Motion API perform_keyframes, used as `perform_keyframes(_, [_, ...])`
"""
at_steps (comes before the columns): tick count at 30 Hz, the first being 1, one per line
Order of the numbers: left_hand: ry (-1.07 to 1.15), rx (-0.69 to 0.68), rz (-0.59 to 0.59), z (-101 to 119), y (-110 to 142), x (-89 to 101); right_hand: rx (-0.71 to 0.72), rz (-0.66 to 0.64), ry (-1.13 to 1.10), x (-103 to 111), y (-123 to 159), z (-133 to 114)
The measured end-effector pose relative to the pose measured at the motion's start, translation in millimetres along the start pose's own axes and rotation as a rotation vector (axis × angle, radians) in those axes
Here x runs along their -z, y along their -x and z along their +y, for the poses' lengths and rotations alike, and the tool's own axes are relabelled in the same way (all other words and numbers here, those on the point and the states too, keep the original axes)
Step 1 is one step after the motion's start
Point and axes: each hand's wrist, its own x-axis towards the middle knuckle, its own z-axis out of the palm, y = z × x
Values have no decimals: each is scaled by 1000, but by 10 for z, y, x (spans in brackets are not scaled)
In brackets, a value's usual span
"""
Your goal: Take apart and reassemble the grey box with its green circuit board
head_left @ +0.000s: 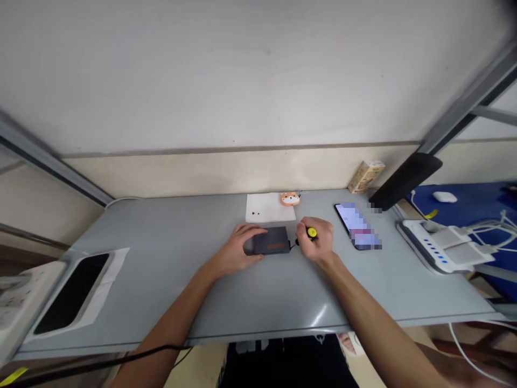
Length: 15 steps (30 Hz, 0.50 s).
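Observation:
A small dark grey box (273,240) with an orange mark and vent holes along its near side sits on the grey desk. My left hand (240,249) grips its left end between thumb and fingers. A screwdriver (312,233) with a black handle and a yellow end is wrapped in my right hand (319,240), just right of the box. Its thin shaft points left and meets the right side of the box. Behind the box, two tiny black pieces rest on a white sheet of paper (266,207), their exact kind too small to tell.
An orange animal-faced case (290,199) overlaps the paper's right corner. To the right are a lit phone (351,221), a small carton (365,177), a black upright object (406,181) and a power strip (424,248) with chargers. A dark-screened phone (72,293) lies at left.

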Motion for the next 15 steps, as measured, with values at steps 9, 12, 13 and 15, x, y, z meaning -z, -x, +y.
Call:
perform_keyframes(9, [0,-25,10,-31,3,-56,-85,247,33,64,47,67])
perform_keyframes(12, [-33,2,2,-50,-10,-102,-103,380,-73,21,63,29])
perform_keyframes(13, [-41,11,-1,-55,-12,-116,-107,363,-124,-19,82,1])
perform_keyframes(15, [-40,15,0,-68,-11,-133,-101,227,-215,-123,136,-62])
